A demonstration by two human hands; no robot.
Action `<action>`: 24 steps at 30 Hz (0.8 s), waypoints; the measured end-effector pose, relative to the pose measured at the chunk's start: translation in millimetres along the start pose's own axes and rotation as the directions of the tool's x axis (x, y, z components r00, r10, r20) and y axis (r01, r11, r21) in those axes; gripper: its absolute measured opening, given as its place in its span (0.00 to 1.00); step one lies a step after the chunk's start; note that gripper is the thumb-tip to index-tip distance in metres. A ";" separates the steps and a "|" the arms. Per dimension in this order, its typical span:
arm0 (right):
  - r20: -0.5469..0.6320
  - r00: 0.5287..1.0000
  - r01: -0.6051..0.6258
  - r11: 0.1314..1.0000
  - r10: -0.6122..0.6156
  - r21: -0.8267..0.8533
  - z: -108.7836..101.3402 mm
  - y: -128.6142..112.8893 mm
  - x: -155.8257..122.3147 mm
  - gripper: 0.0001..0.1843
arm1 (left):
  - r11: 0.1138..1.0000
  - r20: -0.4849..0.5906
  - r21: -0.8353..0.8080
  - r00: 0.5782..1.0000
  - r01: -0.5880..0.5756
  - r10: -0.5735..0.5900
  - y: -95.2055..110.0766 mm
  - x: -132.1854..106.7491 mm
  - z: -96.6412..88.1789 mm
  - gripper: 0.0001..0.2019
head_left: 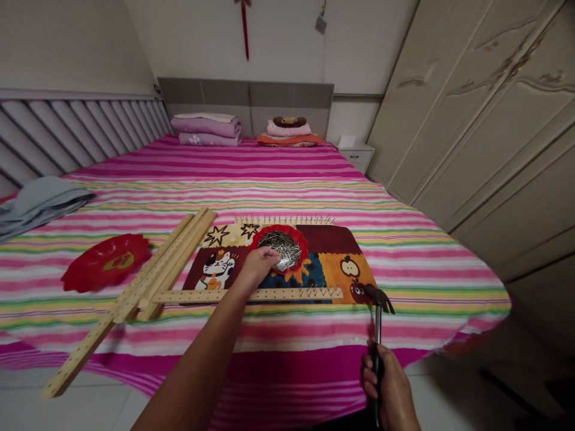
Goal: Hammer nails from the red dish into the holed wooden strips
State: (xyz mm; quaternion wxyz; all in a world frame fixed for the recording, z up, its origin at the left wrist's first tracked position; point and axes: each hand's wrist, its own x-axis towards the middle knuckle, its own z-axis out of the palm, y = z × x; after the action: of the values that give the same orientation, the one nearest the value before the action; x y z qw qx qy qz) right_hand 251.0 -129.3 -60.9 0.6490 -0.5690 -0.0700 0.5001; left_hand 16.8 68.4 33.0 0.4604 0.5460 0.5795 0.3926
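Nails [290, 246] beneath and beyond left hand [260, 263] — hammer [378, 323] in right hand [393, 383].

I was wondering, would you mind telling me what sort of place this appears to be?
It looks like a bedroom, probably in a home: a wide bed with a padded headboard, folded bedding stacked against it, and a tall wardrobe along the right side.
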 end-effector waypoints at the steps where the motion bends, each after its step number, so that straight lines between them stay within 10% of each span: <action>1: 0.006 1.000 -0.001 1.000 0.001 0.003 0.0 -0.6 0.1 0.21 | 0.996 0.017 -0.080 0.999 0.030 -0.029 -0.3 -5.6 -1.5 0.07; 13: 0.031 0.999 -0.016 1.000 0.016 0.006 2.6 -6.2 -2.4 0.18 | 0.933 0.240 -0.293 0.961 0.207 -0.138 -9.5 -55.8 2.1 0.15; 24: 0.048 0.999 -0.024 0.999 0.023 0.032 -0.1 -6.9 -2.2 0.18 | 0.999 0.067 -0.025 0.997 0.031 -0.029 -36.6 -44.0 35.9 0.09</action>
State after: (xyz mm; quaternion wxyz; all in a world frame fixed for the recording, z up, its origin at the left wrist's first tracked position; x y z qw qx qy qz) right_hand 253.8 -129.9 -54.2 0.6503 -0.5472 -0.0706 0.5221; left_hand 40.6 19.5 -7.0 0.4924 0.5440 0.5667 0.3748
